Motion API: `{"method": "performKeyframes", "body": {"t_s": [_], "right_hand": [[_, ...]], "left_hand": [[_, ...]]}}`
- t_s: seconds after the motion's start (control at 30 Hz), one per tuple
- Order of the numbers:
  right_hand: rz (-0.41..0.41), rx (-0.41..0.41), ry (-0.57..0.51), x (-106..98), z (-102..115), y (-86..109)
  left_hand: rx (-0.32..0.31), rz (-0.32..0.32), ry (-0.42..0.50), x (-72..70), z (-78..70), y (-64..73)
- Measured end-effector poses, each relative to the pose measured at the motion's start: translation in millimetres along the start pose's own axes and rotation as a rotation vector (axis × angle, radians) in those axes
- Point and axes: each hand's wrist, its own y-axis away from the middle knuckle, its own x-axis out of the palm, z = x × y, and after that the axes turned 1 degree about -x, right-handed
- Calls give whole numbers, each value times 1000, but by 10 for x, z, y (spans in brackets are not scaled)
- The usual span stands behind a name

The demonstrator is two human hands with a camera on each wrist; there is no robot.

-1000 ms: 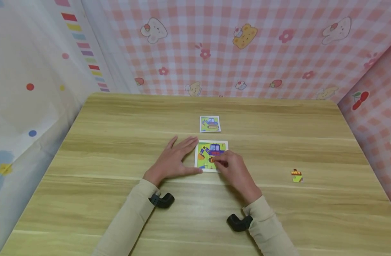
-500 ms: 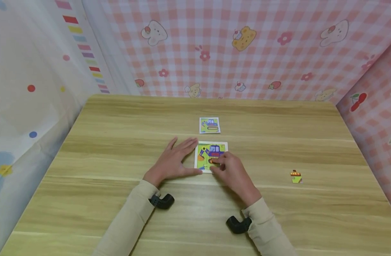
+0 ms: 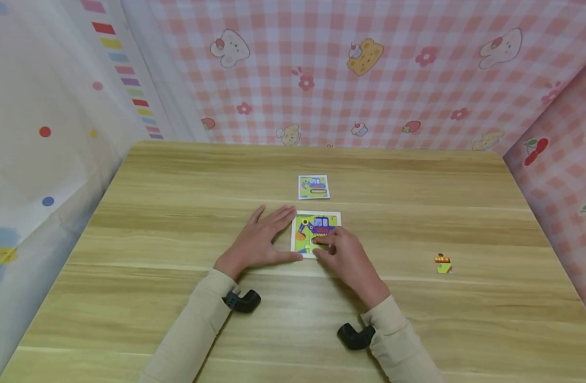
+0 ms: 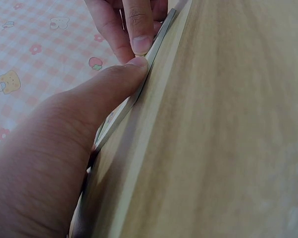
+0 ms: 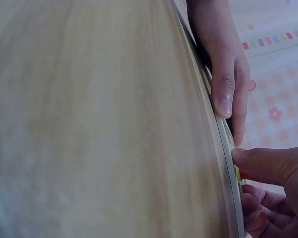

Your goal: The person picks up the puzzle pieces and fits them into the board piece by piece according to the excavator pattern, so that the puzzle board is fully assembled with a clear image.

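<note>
A square jigsaw board (image 3: 304, 219) with a white border and a blue digger picture lies in front of me. My left hand (image 3: 261, 239) rests flat at its left side, fingers spread along the edge and thumb straight at the lower left corner. My right hand (image 3: 347, 255) bends over the lower right part, thumb and index finger on a puzzle piece (image 3: 315, 241) with an orange-and-dark wheel. Most of that piece is hidden under the fingers. In the right wrist view, my right thumb (image 5: 268, 163) touches the board's rim, with the other fingers curled below.
Beyond the board lies a small card (image 3: 314, 187) with the same digger picture. A loose puzzle piece (image 3: 444, 264), yellow-green with an orange-brown band, sits to the right. The wooden table (image 3: 178, 175) meets a pink checked cloth (image 3: 273, 69) at its back edge.
My right thumb has slid down toward the board's lower edge, and the index finger now lies flatter over the piece. My left hand has stayed in place.
</note>
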Motion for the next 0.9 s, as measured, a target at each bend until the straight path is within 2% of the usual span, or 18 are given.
{"method": "performKeyframes", "body": {"t_s": [0.23,0.47,0.77,0.9], "right_hand": [[1,-4,5,16,25,-2],[14,-33,57,34,64,-12],[-24,-101,102,44,77,12],[-36,-107,135,52,75,13]], "left_hand": [[3,-5,-7,9,12,3],[11,-10,-17,14,16,4],[12,-10,-13,-2,-4,-1],[16,-15,-11,-5,-6,8]]}}
